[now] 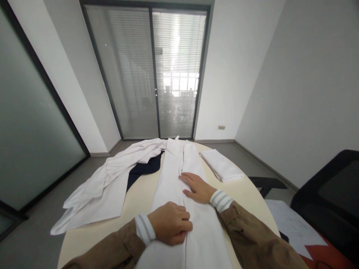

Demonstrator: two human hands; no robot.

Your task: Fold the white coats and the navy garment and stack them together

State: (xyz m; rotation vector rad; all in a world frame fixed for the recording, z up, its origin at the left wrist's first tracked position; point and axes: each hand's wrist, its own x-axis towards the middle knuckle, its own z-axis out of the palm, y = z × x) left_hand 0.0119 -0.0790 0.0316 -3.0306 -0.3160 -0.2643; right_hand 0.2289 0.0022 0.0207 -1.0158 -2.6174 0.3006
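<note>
A long white garment (165,186) lies lengthwise down the middle of the table, its two side panels meeting along a seam-like line at the centre. My left hand (170,223) is closed at the near part of that line, its fingers curled and pinching the garment's edge. Farther up, my right hand (196,186) rests on the right panel, fingers stretched out and the tips touching the centre line. The far end of the garment reaches the table's far edge, where a small piece sticks up.
Loose white clothing (103,186) and a dark navy cloth (146,168) lie at left, the white hanging over the edge. A folded white cloth (221,164) sits at right on the round table (252,198). Beside it are a black chair (331,194) and papers (291,220).
</note>
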